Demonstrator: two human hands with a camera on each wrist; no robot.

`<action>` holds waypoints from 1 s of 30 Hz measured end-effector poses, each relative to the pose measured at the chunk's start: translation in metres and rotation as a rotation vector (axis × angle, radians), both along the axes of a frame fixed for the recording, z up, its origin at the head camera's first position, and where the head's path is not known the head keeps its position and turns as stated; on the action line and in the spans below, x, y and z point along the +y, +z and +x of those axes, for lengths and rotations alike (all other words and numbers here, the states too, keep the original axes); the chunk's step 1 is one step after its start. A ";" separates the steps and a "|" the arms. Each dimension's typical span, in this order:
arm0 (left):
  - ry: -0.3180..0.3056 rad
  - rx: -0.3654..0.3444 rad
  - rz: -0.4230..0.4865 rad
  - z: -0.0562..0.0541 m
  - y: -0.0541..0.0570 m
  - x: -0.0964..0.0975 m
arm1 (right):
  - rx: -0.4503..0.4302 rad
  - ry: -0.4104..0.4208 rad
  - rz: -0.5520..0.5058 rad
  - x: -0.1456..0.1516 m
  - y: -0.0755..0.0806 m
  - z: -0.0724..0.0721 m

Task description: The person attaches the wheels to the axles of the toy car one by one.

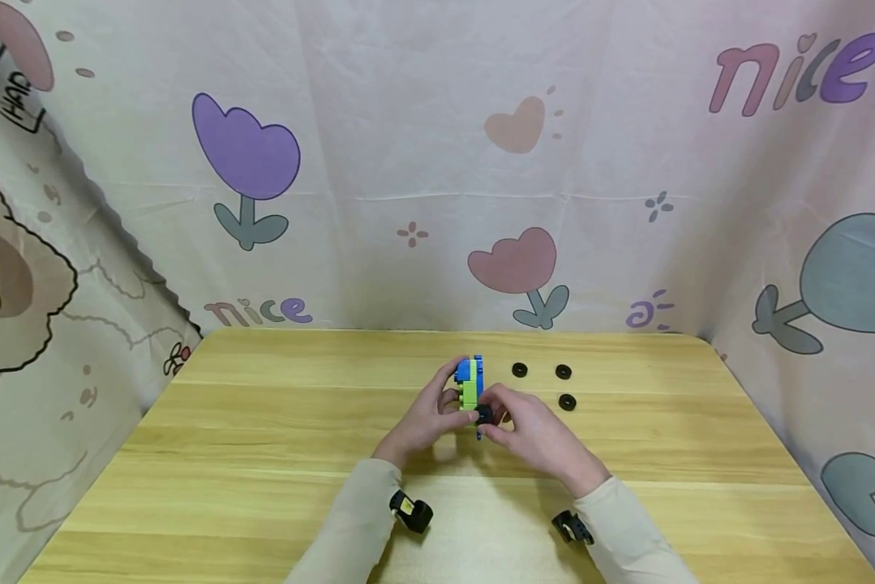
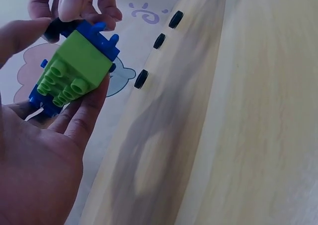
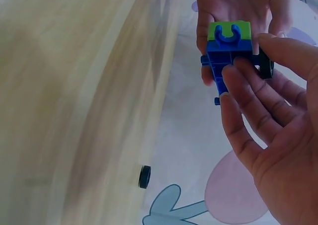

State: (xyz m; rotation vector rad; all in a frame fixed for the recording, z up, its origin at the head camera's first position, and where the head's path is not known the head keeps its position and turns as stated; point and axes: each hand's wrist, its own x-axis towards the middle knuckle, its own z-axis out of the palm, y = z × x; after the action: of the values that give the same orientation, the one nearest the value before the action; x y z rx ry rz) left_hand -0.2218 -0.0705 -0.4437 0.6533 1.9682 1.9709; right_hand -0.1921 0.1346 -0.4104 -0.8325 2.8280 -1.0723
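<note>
My left hand [image 1: 426, 418] grips a building-block toy car, its green bricks [image 2: 82, 63] with round studs set on a blue base [image 3: 218, 68]. The car is tipped up on end in front of me. A black wheel [image 3: 266, 65] sits at one side of the base, against the axle end. My right hand [image 1: 528, 426] holds this wheel, with its other fingertips on the underside of the base. The left thumb also touches the wheel in the left wrist view. On the opposite side a bare blue axle stub [image 3: 204, 60] sticks out.
Right of the hands, three loose black wheels lie on the wooden table [image 1: 262, 405]: one [image 1: 520, 370] at the back, another [image 1: 564, 371] beside it and a third [image 1: 567, 402] nearer. A patterned cloth [image 1: 379, 146] hangs behind the table's far edge.
</note>
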 end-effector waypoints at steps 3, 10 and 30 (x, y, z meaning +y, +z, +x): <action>0.007 0.001 0.013 0.000 -0.001 -0.001 | -0.016 0.015 -0.040 0.001 -0.001 0.000; 0.025 -0.002 0.042 -0.001 -0.003 -0.002 | -0.084 -0.001 -0.162 0.005 -0.003 -0.001; 0.009 -0.003 0.059 0.001 0.001 0.000 | -0.326 0.101 -0.354 0.010 -0.012 -0.007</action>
State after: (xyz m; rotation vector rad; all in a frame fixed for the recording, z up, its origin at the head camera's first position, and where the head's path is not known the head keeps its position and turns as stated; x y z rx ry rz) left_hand -0.2209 -0.0704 -0.4428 0.6569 1.9210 2.0405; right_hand -0.1989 0.1447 -0.4223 -0.7246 2.3426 -1.5565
